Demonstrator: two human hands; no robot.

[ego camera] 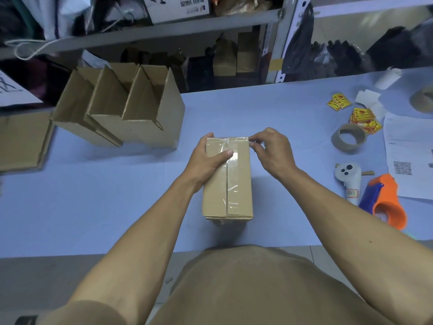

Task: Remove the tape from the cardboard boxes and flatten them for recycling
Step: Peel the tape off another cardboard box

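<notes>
While left hand (208, 158) clamps the sealed box (227, 184) steady, right hand (269, 151) pinches the clear tape (230, 158) edge at its far corner, likely to peel.

A packing and shipping stockroom.
Metal shelving (164, 26) crammed with bagged goods and cartons fills the top of the frame; below it a blue-covered counter (93, 195) carries open cardboard boxes (121, 113) at upper left, and at right tape rolls (348, 136), yellow warning stickers (362, 116), a printed slip with a QR code (407, 156) and an orange tape dispenser (384, 200).
</notes>
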